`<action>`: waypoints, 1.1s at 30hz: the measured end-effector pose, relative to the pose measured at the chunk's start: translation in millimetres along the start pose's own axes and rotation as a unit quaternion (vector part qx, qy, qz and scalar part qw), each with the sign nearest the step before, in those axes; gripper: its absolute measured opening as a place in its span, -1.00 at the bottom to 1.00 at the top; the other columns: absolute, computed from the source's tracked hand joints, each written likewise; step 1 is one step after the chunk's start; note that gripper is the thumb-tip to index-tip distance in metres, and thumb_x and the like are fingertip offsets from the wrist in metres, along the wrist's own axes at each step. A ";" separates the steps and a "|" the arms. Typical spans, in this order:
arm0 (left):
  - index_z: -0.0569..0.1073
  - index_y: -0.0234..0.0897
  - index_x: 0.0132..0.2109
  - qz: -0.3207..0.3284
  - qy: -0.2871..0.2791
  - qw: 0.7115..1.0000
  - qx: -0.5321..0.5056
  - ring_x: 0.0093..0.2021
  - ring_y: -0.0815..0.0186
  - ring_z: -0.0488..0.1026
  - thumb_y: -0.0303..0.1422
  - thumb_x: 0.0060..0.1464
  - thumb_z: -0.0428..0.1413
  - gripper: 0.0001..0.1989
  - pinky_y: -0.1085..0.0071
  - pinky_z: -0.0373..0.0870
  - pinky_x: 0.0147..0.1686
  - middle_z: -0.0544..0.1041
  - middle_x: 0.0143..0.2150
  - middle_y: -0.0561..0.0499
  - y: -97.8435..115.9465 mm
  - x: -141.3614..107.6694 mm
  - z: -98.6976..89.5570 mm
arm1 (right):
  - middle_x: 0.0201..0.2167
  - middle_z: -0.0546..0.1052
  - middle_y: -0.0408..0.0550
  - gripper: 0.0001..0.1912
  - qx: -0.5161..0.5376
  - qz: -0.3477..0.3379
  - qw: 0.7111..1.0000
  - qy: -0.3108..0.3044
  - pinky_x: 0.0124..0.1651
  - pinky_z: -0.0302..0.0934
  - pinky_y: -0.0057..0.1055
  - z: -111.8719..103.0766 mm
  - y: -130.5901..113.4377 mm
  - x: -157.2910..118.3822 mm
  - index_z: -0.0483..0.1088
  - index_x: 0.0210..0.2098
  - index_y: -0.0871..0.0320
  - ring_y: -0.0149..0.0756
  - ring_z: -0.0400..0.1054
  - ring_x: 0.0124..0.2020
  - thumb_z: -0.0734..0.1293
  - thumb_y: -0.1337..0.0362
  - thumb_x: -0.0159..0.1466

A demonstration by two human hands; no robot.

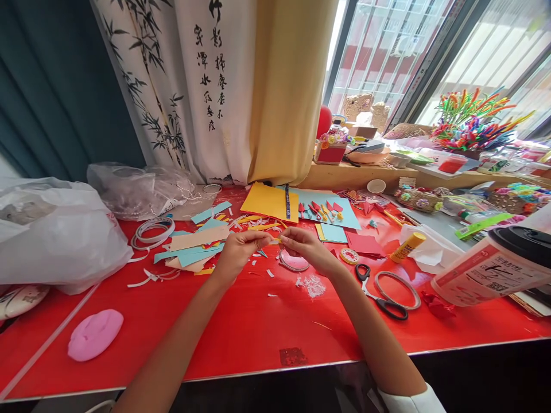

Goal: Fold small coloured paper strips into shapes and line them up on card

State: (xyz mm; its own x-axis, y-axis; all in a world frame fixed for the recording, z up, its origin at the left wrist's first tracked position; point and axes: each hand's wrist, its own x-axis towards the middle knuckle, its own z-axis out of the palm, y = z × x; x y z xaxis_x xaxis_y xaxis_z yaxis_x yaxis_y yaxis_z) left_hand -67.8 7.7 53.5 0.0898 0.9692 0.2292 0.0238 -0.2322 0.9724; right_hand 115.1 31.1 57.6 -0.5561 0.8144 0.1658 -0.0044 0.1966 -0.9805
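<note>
Two forearms (176, 338); hands (239, 252) (307, 248) pinch one yellow piece (276, 241).

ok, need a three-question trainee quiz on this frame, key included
1. Open: what do the left hand and right hand pinch between them?
2. True or false: in the picture, the scissors lie to the left of the pink lump.
3. Multiple choice: what colour is the tabletop? A) green B) red C) white

Key: 1. A small yellow piece. 2. False; they lie to its right. 3. B.
</note>
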 end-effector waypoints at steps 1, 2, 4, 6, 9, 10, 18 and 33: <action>0.54 -0.23 -0.21 0.000 -0.005 1.000 0.000 -0.17 0.26 0.41 -0.27 -0.11 0.18 -0.74 0.42 0.32 -0.17 0.55 -0.24 0.01 0.4 -0.4 0.2 | -0.51 0.24 -0.20 -0.77 0.004 0.000 1.000 -0.003 -0.52 -0.11 -0.50 0.3 0.1 0.2 0.29 -0.36 0.21 -0.56 0.00 -0.57 0.25 0.13 0.19; 0.52 -0.21 -0.16 0.000 -0.012 1.000 0.001 -0.12 0.24 0.40 -0.27 -0.10 0.17 -0.71 0.41 0.31 -0.14 0.54 -0.19 0.02 0.9 -0.8 0.4 | -0.52 0.24 -0.20 -0.77 0.007 -0.001 1.000 -0.006 -0.52 -0.11 -0.50 0.6 0.2 0.3 0.30 -0.36 0.21 -0.56 0.00 -0.57 0.25 0.14 0.19; 0.47 -0.19 -0.07 0.001 -0.023 1.000 0.004 -0.05 0.21 0.37 -0.27 -0.08 0.16 -0.63 0.37 0.29 -0.07 0.52 -0.11 0.01 1.8 -1.2 1.0 | -0.53 0.23 -0.20 -0.77 0.009 -0.002 1.000 -0.009 -0.52 -0.10 -0.50 0.9 0.2 0.4 0.30 -0.36 0.21 -0.55 0.00 -0.57 0.25 0.14 0.19; 0.44 -0.19 -0.03 0.000 -0.018 1.000 0.013 -0.02 0.18 0.36 -0.26 -0.09 0.16 -0.59 0.33 0.28 -0.03 0.50 -0.08 0.01 2.2 -1.2 1.9 | -0.52 0.24 -0.20 -0.78 0.007 -0.001 1.000 -0.012 -0.51 -0.10 -0.50 0.9 0.0 0.2 0.30 -0.36 0.21 -0.55 0.00 -0.57 0.25 0.14 0.19; 0.44 -0.20 -0.03 -0.001 -0.004 1.000 0.018 0.04 0.16 0.33 -0.26 -0.09 0.17 -0.59 0.33 0.29 -0.02 0.47 -0.02 0.00 1.8 -0.7 3.1 | -0.50 0.26 -0.19 -0.78 0.001 0.003 1.000 -0.015 -0.51 -0.10 -0.50 1.2 -0.9 -0.3 0.30 -0.35 0.20 -0.54 0.01 -0.56 0.25 0.14 0.19; 0.44 -0.19 -0.04 -0.002 -0.002 1.000 0.017 0.06 0.16 0.31 -0.26 -0.09 0.16 -0.60 0.35 0.30 -0.03 0.46 -0.01 0.00 1.5 -0.5 3.4 | -0.51 0.25 -0.19 -0.78 -0.001 0.003 1.000 -0.015 -0.52 -0.10 -0.50 1.4 -1.3 -0.6 0.30 -0.36 0.20 -0.54 0.00 -0.56 0.25 0.14 0.19; 0.48 -0.20 -0.08 0.004 0.003 0.999 0.037 0.01 0.16 0.36 -0.25 -0.06 0.14 -0.66 0.38 0.34 -0.10 0.49 -0.06 0.00 -0.6 -0.9 5.0 | -0.53 0.21 -0.22 -0.78 0.006 0.007 1.000 -0.012 -0.52 -0.13 -0.50 3.3 -6.3 -1.9 0.29 -0.38 0.20 -0.55 -0.02 -0.57 0.24 0.14 0.19; 0.46 -0.17 -0.13 0.078 0.049 0.978 0.185 -0.24 0.32 0.37 -0.14 0.02 0.04 -0.68 0.44 0.31 -0.27 0.41 -0.18 -0.03 -2.2 -4.3 14.7 | -0.58 0.12 -0.25 -0.76 0.019 -0.002 1.000 -0.014 -0.54 -0.20 -0.48 3.9 -1.9 -1.2 0.25 -0.41 0.20 -0.55 -0.09 -0.59 0.24 0.12 0.19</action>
State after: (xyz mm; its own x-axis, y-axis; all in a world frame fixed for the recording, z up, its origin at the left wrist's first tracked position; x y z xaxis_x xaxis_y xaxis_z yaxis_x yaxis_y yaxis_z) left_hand -53.6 2.8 49.7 0.0257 0.9189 0.3936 0.3774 -0.3736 0.8474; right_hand 112.5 27.6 58.9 -0.5795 0.7977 0.1670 -0.0384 0.1780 -0.9833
